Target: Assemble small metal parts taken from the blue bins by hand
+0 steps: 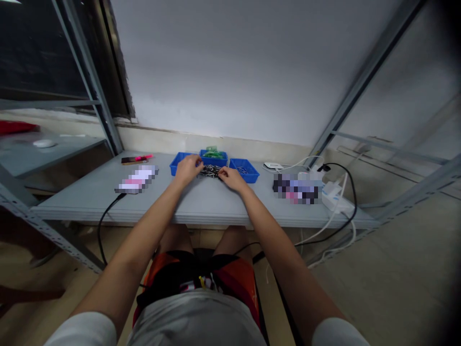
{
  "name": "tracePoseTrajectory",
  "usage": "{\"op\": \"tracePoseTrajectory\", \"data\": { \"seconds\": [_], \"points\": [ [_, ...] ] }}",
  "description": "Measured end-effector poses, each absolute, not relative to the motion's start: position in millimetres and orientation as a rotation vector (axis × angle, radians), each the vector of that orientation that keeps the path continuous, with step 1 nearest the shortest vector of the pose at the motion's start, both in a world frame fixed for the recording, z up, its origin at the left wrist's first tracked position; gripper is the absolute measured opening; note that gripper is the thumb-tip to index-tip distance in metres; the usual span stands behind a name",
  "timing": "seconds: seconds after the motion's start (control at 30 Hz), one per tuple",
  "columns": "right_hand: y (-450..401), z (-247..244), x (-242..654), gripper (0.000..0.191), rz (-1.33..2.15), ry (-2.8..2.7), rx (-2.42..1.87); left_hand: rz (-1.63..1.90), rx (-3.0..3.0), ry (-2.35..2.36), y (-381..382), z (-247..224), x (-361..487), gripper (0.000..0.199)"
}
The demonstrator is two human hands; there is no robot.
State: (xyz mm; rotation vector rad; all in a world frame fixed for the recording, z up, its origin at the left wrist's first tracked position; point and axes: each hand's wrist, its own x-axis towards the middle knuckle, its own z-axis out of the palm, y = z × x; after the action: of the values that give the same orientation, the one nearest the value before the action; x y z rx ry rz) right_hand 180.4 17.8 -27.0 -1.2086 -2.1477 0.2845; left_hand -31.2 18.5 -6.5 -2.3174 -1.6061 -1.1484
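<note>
My left hand is over the front right part of the left blue tray, beside a pile of small dark and shiny metal pieces. Its thumb and fingers are curled together, and anything between them is too small to make out. At the pile's right edge, my right hand has its fingertips pinched among the pieces; what they hold cannot be made out. Green plastic packets fill the middle blue tray behind the pile. A few small thin pieces lie in the right blue tray.
A blurred-out phone with a black cable lies on the grey table at left, near a pink marker. To the right are another blurred device, a white power strip and loose cables. Metal shelf posts flank the table.
</note>
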Motion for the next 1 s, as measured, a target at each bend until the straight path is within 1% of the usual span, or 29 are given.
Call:
{"op": "tracePoseTrajectory", "data": {
  "seconds": [0.1, 0.23, 0.33, 0.5, 0.6, 0.77, 1.0],
  "points": [
    [20, -29, 183, 0.016, 0.177, -2.23, -1.298, -1.039, -1.985, -1.867, 19, -3, -48, 0.027],
    [22, -33, 184, 0.017, 0.098, -2.329, -1.332, -0.921, -1.878, -2.002, 21, -5, -56, 0.028],
    [24, -34, 183, 0.02, 0.118, -2.336, -1.344, -0.958, -1.97, -1.893, 22, -6, -50, 0.029],
    [26, -37, 184, 0.022, 0.133, -2.337, -1.325, -1.086, -2.307, -1.51, 17, -6, -33, 0.027],
    [26, -37, 184, 0.023, 0.138, -2.33, -1.303, -1.098, -2.493, -1.357, 16, -9, -25, 0.025],
    [24, -35, 182, 0.025, 0.164, -2.324, -1.293, -1.066, -2.694, -1.285, 19, -15, -19, 0.023],
    [21, -31, 181, 0.033, 0.222, -2.328, -1.307, -1.023, -2.851, -1.248, 19, -17, -18, 0.021]
  ]
}}
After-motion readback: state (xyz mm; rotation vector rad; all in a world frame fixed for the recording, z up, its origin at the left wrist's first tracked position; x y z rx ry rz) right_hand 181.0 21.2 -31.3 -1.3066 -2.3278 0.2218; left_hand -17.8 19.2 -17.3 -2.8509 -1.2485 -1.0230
